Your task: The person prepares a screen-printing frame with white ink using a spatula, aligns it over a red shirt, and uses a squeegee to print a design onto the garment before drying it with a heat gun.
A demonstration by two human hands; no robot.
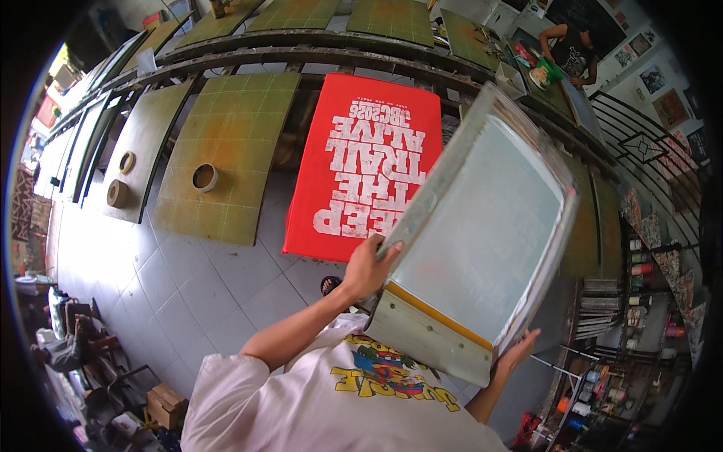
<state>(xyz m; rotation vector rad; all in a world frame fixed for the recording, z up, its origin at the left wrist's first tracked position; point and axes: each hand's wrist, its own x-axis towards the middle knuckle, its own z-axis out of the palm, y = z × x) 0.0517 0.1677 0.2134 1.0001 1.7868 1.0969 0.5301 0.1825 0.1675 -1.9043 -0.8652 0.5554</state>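
I hold a screen printing frame (482,226) tilted up in front of me, its pale mesh facing me. My left hand (369,270) is closed around the frame's left edge. My right hand (515,354) supports its lower right corner, with the fingers partly hidden behind it. A pale board (429,335) with several small bolts and an orange strip runs along the frame's near end. Beyond the frame, a red cloth (309,188) with large white lettering, upside down to me, lies flat over a board. The frame covers part of the cloth's right side.
Green boards (230,151) stand in rows on dark metal rails (301,56). A tape roll (205,178) rests on one. At the far right a person (576,56) bends over a table. Shelves of ink containers (595,384) line the right; a cardboard box (166,405) sits lower left.
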